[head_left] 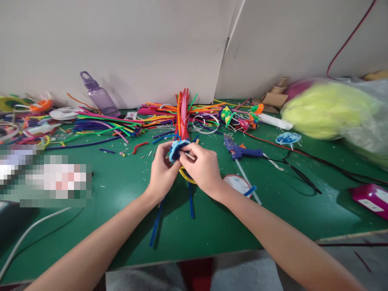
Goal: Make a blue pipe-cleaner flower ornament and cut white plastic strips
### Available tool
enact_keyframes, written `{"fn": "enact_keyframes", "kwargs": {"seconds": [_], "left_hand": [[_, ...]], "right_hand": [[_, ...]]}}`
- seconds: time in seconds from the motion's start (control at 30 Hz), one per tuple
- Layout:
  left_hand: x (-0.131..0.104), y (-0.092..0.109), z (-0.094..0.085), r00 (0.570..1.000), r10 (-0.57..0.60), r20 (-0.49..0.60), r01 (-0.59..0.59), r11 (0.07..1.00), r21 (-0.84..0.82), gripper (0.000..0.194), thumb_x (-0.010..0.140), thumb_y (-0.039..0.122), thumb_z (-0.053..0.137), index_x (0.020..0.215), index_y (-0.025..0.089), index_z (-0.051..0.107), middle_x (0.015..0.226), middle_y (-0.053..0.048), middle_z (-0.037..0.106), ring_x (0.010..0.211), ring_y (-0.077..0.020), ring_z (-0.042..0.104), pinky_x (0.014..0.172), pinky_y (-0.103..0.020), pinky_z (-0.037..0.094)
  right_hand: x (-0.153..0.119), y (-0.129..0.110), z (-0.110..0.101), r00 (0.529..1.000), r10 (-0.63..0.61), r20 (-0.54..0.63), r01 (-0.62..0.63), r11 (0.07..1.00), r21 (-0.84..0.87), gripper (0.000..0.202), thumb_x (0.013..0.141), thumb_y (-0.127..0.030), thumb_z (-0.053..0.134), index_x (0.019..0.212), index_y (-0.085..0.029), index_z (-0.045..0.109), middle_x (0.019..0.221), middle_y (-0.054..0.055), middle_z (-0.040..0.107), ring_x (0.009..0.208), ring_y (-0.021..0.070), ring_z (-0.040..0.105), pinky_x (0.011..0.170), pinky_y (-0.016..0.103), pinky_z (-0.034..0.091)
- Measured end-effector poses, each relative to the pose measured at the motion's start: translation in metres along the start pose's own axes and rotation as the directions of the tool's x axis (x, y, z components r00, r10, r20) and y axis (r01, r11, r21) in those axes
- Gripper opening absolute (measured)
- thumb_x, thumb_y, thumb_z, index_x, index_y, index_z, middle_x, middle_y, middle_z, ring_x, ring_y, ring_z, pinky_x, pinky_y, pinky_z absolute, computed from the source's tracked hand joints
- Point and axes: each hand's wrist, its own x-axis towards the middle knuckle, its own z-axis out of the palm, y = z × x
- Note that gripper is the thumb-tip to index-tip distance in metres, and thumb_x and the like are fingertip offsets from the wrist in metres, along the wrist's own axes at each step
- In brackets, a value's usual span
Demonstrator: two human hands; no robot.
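A small blue piece with a light-blue ruffled edge (175, 152) is held up over the middle of the green table. My left hand (163, 171) grips its left side between thumb and fingers. My right hand (202, 166) pinches at its right side, with a thin pale stick (189, 156) at the fingertips. Just below the hands a yellow pipe cleaner loop (187, 176) shows in part. Dark-blue pipe cleaners (191, 201) extend toward the near edge. Behind the piece lies a bundle of red and orange pipe cleaners (182, 115).
A blue glue gun (244, 152) with a clear stick lies right of my hands, near a round white lid (238, 185). A purple bottle (101, 97) leans at the wall. Cables cross the right side toward a magenta box (371, 199). Plastic bags (330, 107) stand behind.
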Motion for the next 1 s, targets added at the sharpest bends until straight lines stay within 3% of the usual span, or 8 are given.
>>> {"fn": "enact_keyframes", "kwargs": {"seconds": [0.23,0.57,0.77,1.0], "left_hand": [[-0.001,0.002,0.000,0.997,0.009,0.080,-0.007,1.000,-0.026,0.040,0.069,0.009,0.064,0.107,0.019,0.054,0.105,-0.004,0.065,0.092,-0.0136,0.064,0.078,-0.026,0.055],[0.002,-0.001,0.000,0.990,-0.020,0.142,0.021,1.000,0.000,0.045,0.062,0.010,0.065,0.106,0.018,0.056,0.100,-0.004,0.066,0.087,-0.0152,0.065,0.073,-0.027,0.055],[0.002,-0.002,-0.001,0.987,-0.028,0.156,0.028,1.000,0.007,0.047,0.065,0.013,0.067,0.110,0.020,0.054,0.107,-0.005,0.065,0.086,-0.0150,0.065,0.073,-0.028,0.055],[0.003,-0.003,-0.001,0.987,0.003,0.158,-0.001,1.000,-0.010,0.047,0.066,0.011,0.068,0.110,0.020,0.055,0.108,-0.006,0.066,0.089,-0.0154,0.066,0.074,-0.028,0.056]], "right_hand": [[-0.002,0.005,0.000,0.996,-0.086,0.001,0.086,0.990,-0.114,0.013,0.087,-0.025,0.055,0.087,-0.018,0.066,0.074,0.003,0.073,0.068,0.0159,0.068,0.061,0.024,0.042],[0.002,0.010,-0.009,0.957,-0.256,0.137,0.290,0.872,-0.395,0.020,0.092,-0.024,0.046,0.084,-0.017,0.063,0.071,0.005,0.071,0.067,0.0165,0.066,0.056,0.026,0.032],[0.002,0.006,-0.009,0.985,-0.142,0.100,0.167,0.935,-0.313,0.010,0.088,-0.024,0.054,0.086,-0.018,0.062,0.078,0.004,0.073,0.072,0.0180,0.068,0.058,0.026,0.035],[0.003,0.003,-0.011,0.989,-0.031,0.142,0.064,0.971,-0.231,0.007,0.086,-0.023,0.057,0.089,-0.019,0.062,0.083,0.003,0.074,0.077,0.0189,0.069,0.063,0.026,0.040]]}}
